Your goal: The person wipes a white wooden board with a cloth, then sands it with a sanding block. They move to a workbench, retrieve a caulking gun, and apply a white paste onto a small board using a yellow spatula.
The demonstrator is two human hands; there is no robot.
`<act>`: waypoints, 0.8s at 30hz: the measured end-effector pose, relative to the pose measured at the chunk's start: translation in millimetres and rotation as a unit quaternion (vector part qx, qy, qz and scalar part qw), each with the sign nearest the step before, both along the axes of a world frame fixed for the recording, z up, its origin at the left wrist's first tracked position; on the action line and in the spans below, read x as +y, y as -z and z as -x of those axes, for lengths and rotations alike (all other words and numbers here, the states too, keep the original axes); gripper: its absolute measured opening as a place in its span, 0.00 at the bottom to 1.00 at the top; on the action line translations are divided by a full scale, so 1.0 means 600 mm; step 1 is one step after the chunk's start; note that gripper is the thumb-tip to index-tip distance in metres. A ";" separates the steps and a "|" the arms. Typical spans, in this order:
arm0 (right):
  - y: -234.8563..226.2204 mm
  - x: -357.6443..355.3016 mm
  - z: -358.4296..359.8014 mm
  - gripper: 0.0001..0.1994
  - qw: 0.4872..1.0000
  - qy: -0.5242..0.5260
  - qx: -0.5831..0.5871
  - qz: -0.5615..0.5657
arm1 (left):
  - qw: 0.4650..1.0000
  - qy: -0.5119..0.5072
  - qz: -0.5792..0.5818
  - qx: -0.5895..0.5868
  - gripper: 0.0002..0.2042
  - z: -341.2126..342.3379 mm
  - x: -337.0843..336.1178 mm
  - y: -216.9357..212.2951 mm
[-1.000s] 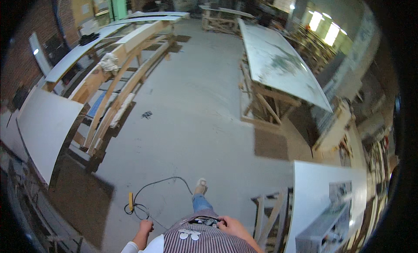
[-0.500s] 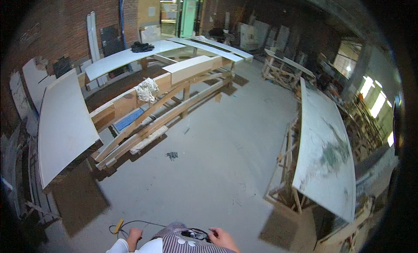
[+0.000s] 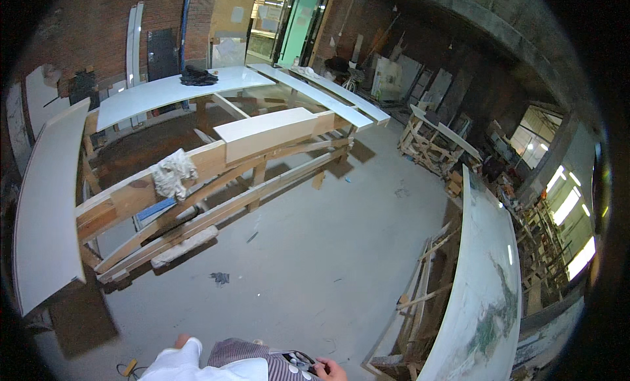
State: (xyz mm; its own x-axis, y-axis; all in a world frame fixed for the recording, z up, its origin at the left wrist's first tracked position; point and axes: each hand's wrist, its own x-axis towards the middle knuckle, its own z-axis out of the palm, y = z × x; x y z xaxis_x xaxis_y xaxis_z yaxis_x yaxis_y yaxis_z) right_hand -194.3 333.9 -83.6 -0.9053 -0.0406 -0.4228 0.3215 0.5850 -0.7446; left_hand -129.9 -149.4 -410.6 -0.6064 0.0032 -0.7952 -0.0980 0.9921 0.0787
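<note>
Striped purple-grey cloth apron (image 3: 237,351) lies just left of right hand (image 3: 330,370); left hand (image 3: 182,340) partly hidden; both grips unclear.

Bottom centre of the frame, we see our right hand (image 3: 330,370) at the open pocket of a striped apron (image 3: 235,352); our left hand (image 3: 182,340) is mostly hidden behind a white sleeve (image 3: 174,362). A white rag (image 3: 176,173) drapes a wooden frame (image 3: 134,196) at left; a green-stained slab (image 3: 491,325) occupies the lower right.
</note>
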 end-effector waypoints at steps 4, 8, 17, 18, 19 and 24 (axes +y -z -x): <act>0.024 0.034 0.141 0.19 0.999 0.019 -0.041 0.023 | 0.956 -0.286 0.017 0.064 0.12 0.363 0.073 0.054; 0.098 0.098 0.283 0.19 0.996 0.062 -0.025 0.053 | 0.962 -0.148 -0.168 0.159 0.15 0.705 0.210 -0.004; 0.066 0.264 0.762 0.18 0.997 -0.015 0.081 -0.015 | 0.956 -0.240 -0.118 0.122 0.17 0.915 0.380 -0.103; 0.076 0.279 0.813 0.18 0.994 -0.043 0.099 0.035 | 0.938 -0.306 -0.119 0.115 0.19 0.920 0.364 -0.117; 0.074 0.267 0.867 0.18 0.991 -0.085 0.102 0.026 | 0.960 -0.225 -0.086 0.143 0.18 0.905 0.301 -0.084; 0.088 0.244 1.075 0.18 0.967 -0.217 0.101 -0.091 | 0.607 -0.723 -0.028 0.328 0.24 0.884 0.137 -0.203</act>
State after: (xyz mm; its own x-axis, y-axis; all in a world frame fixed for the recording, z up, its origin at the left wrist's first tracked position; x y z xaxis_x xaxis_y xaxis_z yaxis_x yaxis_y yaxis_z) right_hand -839.2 480.1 -136.4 -0.8845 -0.3772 -0.2745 -0.1259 0.7596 -0.6380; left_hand -660.2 -67.4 -288.8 -0.1928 -0.8945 -0.4035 -0.7926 -0.1004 0.6014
